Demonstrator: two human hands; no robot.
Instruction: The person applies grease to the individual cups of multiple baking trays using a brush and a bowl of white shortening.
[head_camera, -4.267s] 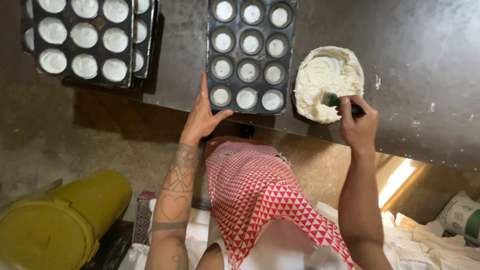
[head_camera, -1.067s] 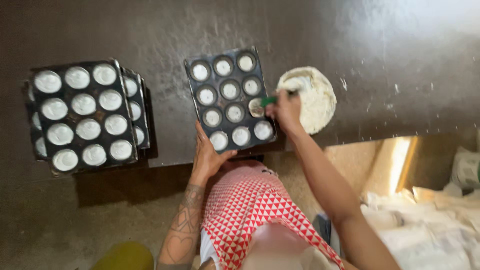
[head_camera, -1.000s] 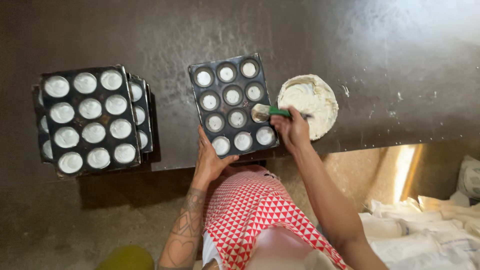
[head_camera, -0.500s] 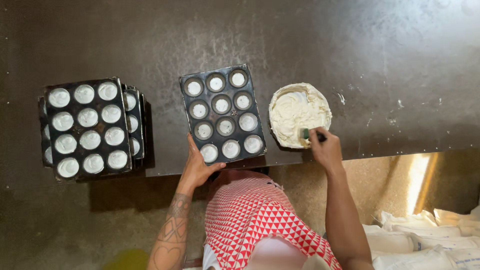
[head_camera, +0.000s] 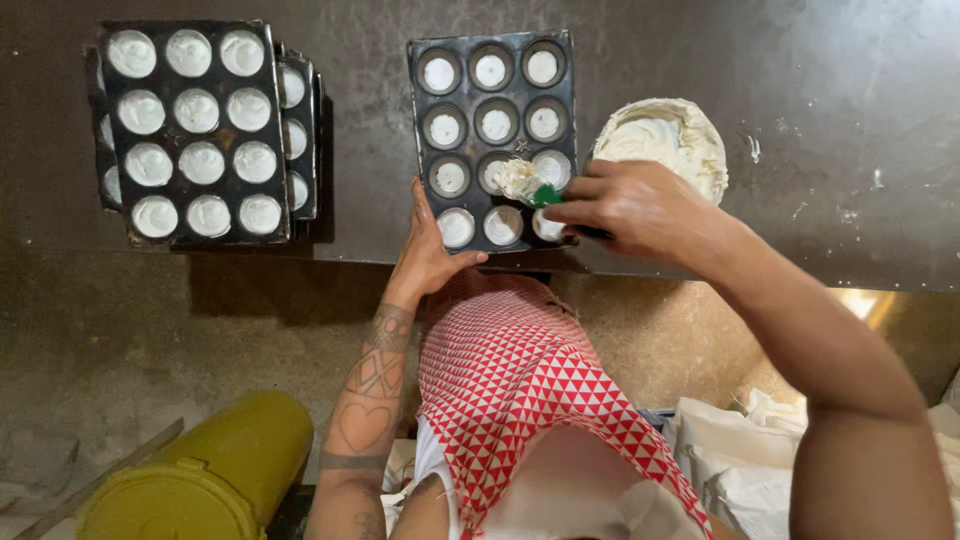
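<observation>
A dark muffin tray (head_camera: 415, 110) with white-coated cups lies on the dark table in front of me. My left hand (head_camera: 428, 252) rests on its near left corner, fingers flat against the edge. My right hand (head_camera: 640, 208) grips a green-handled brush (head_camera: 525, 183) whose white, loaded bristles sit over the cups in the tray's third row. A white bowl of pale paste (head_camera: 665, 140) stands just right of the tray, partly behind my right hand.
A stack of similar trays (head_camera: 195, 130) with white cups sits at the left of the table (head_camera: 850, 120). Below the table edge are a yellow-green cylinder (head_camera: 195, 475) on the floor and white sacks (head_camera: 740, 460) at the right.
My right hand has come back from the bowl with the brush and now holds it over the tray. The left hand stays on the tray's corner. The view has moved closer.
</observation>
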